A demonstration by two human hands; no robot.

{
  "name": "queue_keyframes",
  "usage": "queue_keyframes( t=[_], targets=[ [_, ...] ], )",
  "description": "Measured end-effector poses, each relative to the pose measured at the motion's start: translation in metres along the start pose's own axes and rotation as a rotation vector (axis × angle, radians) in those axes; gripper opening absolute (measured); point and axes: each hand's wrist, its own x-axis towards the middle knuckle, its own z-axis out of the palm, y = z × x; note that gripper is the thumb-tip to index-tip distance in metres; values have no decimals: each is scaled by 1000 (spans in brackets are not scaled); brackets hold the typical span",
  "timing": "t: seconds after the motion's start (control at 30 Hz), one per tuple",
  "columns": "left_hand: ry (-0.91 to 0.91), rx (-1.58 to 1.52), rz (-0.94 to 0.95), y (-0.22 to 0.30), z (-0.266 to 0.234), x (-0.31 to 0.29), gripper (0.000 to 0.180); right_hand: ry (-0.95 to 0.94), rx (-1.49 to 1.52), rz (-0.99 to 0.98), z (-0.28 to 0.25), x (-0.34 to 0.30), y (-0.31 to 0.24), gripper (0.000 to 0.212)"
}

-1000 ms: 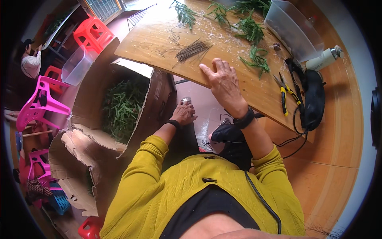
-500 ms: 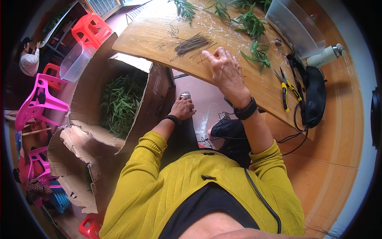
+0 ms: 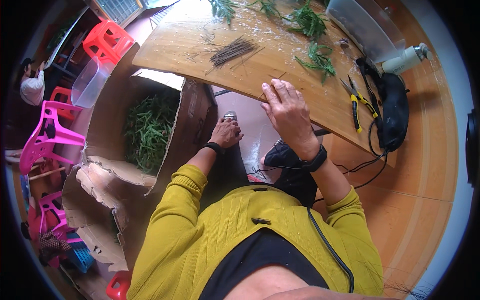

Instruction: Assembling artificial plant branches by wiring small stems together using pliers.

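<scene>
My right hand (image 3: 289,110) is closed at the near edge of the wooden table (image 3: 220,70), with a thin brown wire-like stick (image 3: 265,92) pinched between thumb and fingers. A loose bundle of similar brown sticks (image 3: 233,52) lies on the table, up and left of that hand. To its right is a green fern-like sprig (image 3: 317,61). My left hand (image 3: 226,133) lies over my left knee, fingers loosely bent, with nothing visible in it. Left of it, a cardboard box (image 3: 95,130) holds many green sprigs (image 3: 152,130).
Yellow-and-black pliers (image 3: 359,102), a black pouch (image 3: 394,115) with a cable and a pale bottle (image 3: 407,60) are at the right. A clear plastic bin (image 3: 367,35) stands behind. Plastic stools (image 3: 107,41) and another person (image 3: 32,86) are far left.
My right hand has drawn back from near the stick bundle to the table's near edge, a thin stick now showing in its fingers. My left hand has stayed on the knee.
</scene>
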Motion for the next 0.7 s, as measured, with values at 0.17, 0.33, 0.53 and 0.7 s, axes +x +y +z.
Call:
queue_keyframes(
  t=[0.17,0.33,0.53,0.7],
  targets=[
    [92,3,24,-1,7,-2,28,159,62,-76,9,-20,10,30],
    [105,42,9,4,11,-2,27,231,249,-150,-22,-37,-5,23],
    [62,48,40,10,2,0,26,525,303,153,-89,-28,37,14],
    [55,66,44,12,4,10,25,471,694,615,-100,-17,96,16]
  ],
)
